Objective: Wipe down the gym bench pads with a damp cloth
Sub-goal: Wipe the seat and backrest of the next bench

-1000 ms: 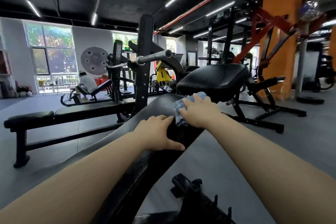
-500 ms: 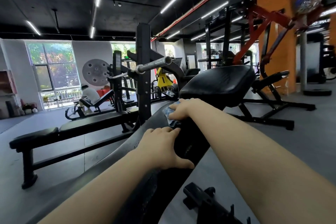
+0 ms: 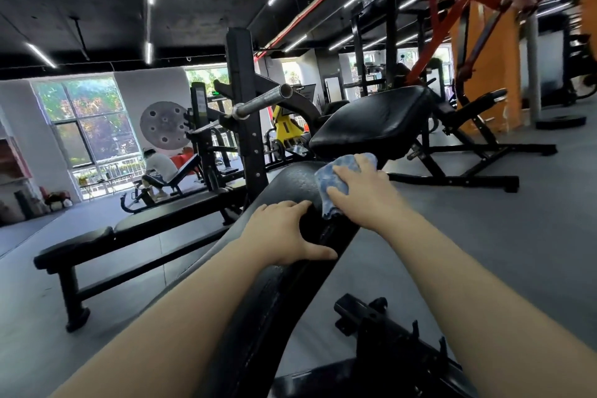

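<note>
A long black back pad of a gym bench runs away from me toward its black seat pad. My right hand presses a blue cloth flat on the far end of the back pad, fingers stretched over it. Nearer to me, my left hand rests on the same pad, its fingers over the top and its thumb spread along the right edge. The pad surface around the cloth looks wet and shiny.
A flat black bench stands to the left. A black rack upright holds a steel bar just beyond the pad. The bench's frame juts out low on the right. A person sits on a far bench. Grey floor lies to the right.
My right hand has slid the cloth back across to the right side of the pad's far end, and more of the cloth shows. My left hand stays on the pad.
</note>
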Demonstrator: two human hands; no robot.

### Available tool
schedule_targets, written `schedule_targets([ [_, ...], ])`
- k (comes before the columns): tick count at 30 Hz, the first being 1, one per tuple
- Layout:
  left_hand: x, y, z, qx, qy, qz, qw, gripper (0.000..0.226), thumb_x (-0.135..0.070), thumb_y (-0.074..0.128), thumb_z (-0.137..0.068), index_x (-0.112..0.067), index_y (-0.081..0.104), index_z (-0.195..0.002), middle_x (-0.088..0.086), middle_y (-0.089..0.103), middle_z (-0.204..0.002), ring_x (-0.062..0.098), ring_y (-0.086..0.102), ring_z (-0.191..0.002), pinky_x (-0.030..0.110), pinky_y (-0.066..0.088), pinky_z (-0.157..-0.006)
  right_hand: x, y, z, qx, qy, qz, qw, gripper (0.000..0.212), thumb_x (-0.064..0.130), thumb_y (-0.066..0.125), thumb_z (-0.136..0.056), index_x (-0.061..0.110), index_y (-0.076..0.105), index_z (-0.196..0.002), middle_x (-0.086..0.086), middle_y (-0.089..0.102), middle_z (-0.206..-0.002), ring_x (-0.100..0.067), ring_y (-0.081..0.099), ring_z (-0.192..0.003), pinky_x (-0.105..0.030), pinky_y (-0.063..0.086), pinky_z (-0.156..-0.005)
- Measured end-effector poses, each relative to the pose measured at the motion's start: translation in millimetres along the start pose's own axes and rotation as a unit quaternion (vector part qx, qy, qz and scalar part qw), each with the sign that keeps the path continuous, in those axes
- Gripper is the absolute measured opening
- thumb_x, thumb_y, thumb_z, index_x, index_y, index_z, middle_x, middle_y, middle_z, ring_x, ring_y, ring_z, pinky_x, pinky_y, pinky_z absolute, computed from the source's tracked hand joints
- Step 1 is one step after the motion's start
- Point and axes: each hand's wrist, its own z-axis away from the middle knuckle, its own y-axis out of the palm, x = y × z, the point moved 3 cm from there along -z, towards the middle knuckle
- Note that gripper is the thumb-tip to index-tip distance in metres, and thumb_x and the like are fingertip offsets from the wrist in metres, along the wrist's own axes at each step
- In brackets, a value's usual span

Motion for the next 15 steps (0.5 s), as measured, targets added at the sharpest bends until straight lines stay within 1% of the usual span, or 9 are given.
schedule_targets([
  [3,2,-3,7,0.023,0.014,0.012,1.0,0.102,-0.075,0.061,-0.063,-0.027,0.027,-0.146,-0.004,0.044,-0.143,0.017,0.042,-0.129,0.039,0.031,-0.109,5,25,37,-0.051,-0.009,-0.045,0.998,0.06,0.048,0.035,-0.096,0.03,0.015,-0.15,0.002,-0.019,-0.157,-0.039,-0.006,-0.142,-0.047,0.008,-0.115],
  [4,1,-5,12,0.04,0.022,0.033,0.998,0.098,-0.067,0.067,-0.065,-0.027,0.029,-0.146,-0.005,0.044,-0.143,0.015,0.041,-0.129,0.037,0.03,-0.11,6,34,48,-0.051,-0.018,-0.058,0.997,0.061,0.048,0.033,-0.097,0.031,0.01,-0.151,0.003,-0.024,-0.156,-0.039,-0.013,-0.142,-0.047,0.006,-0.116],
  [6,-5,-16,23,0.038,0.049,0.11,0.992,0.083,-0.036,0.078,-0.073,-0.021,0.035,-0.142,-0.004,0.044,-0.142,0.009,0.039,-0.129,0.022,0.028,-0.107,7,47,65,-0.063,-0.048,-0.085,0.993,0.063,0.048,0.033,-0.097,0.033,0.005,-0.151,0.004,-0.03,-0.154,-0.036,-0.021,-0.141,-0.048,0.007,-0.116],
  [7,-12,-22,28,0.013,0.067,0.137,0.988,0.077,-0.023,0.076,-0.076,-0.017,0.036,-0.141,-0.001,0.041,-0.144,0.008,0.034,-0.132,0.017,0.025,-0.105,7,52,72,-0.068,-0.063,-0.102,0.991,0.065,0.048,0.035,-0.096,0.034,0.002,-0.151,0.005,-0.032,-0.152,-0.034,-0.023,-0.141,-0.049,0.007,-0.117],
  [9,-29,-29,39,-0.069,0.096,0.131,0.984,0.061,-0.013,0.062,-0.083,-0.014,0.037,-0.139,0.003,0.028,-0.151,0.01,0.017,-0.142,0.022,0.018,-0.113,3,60,80,-0.06,-0.085,-0.148,0.983,0.07,0.044,0.039,-0.097,0.037,-0.01,-0.147,0.011,-0.039,-0.145,-0.028,-0.027,-0.141,-0.047,0.005,-0.118],
  [10,-39,-28,44,-0.126,0.111,0.109,0.98,0.05,-0.013,0.051,-0.084,-0.013,0.041,-0.133,0.006,0.028,-0.15,0.012,0.017,-0.142,0.029,0.021,-0.114,1,62,81,-0.055,-0.095,-0.173,0.979,0.073,0.041,0.041,-0.097,0.038,-0.016,-0.143,0.015,-0.041,-0.142,-0.025,-0.028,-0.141,-0.045,0.005,-0.118],
  [11,-51,-26,48,-0.19,0.136,0.088,0.968,0.042,-0.012,0.041,-0.082,-0.01,0.045,-0.124,0.01,0.033,-0.145,0.015,0.025,-0.137,0.031,0.028,-0.11,-1,63,82,-0.051,-0.104,-0.191,0.975,0.075,0.039,0.042,-0.097,0.04,-0.018,-0.142,0.017,-0.042,-0.14,-0.024,-0.029,-0.14,-0.045,0.006,-0.118],
  [13,-73,-17,52,-0.273,0.19,0.047,0.942,0.034,-0.005,0.037,-0.08,-0.006,0.046,-0.113,0.015,0.044,-0.13,0.017,0.042,-0.118,0.019,0.035,-0.098,-6,64,80,-0.041,-0.126,-0.215,0.968,0.071,0.031,0.042,-0.097,0.039,-0.006,-0.149,0.015,-0.038,-0.147,-0.025,-0.029,-0.14,-0.047,0.012,-0.116],
  [15,-88,-7,47,-0.258,0.202,0.0,0.945,0.046,0.004,0.045,-0.08,-0.001,0.045,-0.125,0.019,0.044,-0.136,0.018,0.04,-0.122,0.005,0.018,-0.101,-14,65,78,-0.046,-0.157,-0.252,0.954,0.061,0.027,0.042,-0.096,0.033,0.015,-0.15,0.011,-0.018,-0.157,-0.025,-0.021,-0.144,-0.049,0.017,-0.117],
])
